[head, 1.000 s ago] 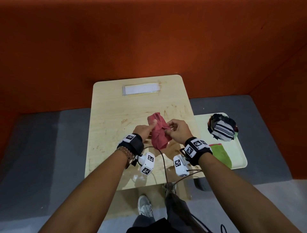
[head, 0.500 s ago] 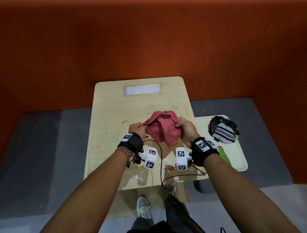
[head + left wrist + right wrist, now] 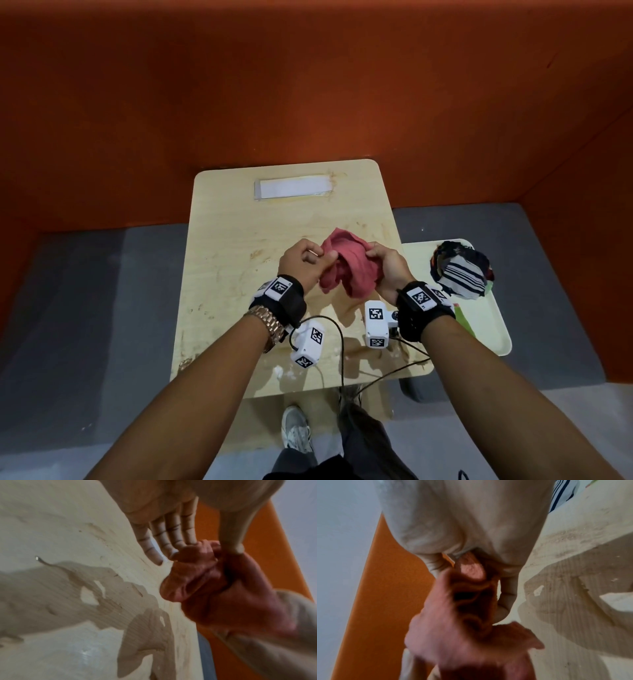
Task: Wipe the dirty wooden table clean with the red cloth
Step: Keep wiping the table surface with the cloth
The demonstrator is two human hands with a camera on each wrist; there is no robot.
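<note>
We hold the red cloth bunched above the wooden table: left hand pinches its 9 o'clock edge, right hand grips its 3 o'clock edge.

Even overhead light, hard table shadows, blurred wrist views.

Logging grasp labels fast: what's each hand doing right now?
Left hand: pinching the red cloth, held above the table.
Right hand: fingers curled round the same cloth's other side.
</note>
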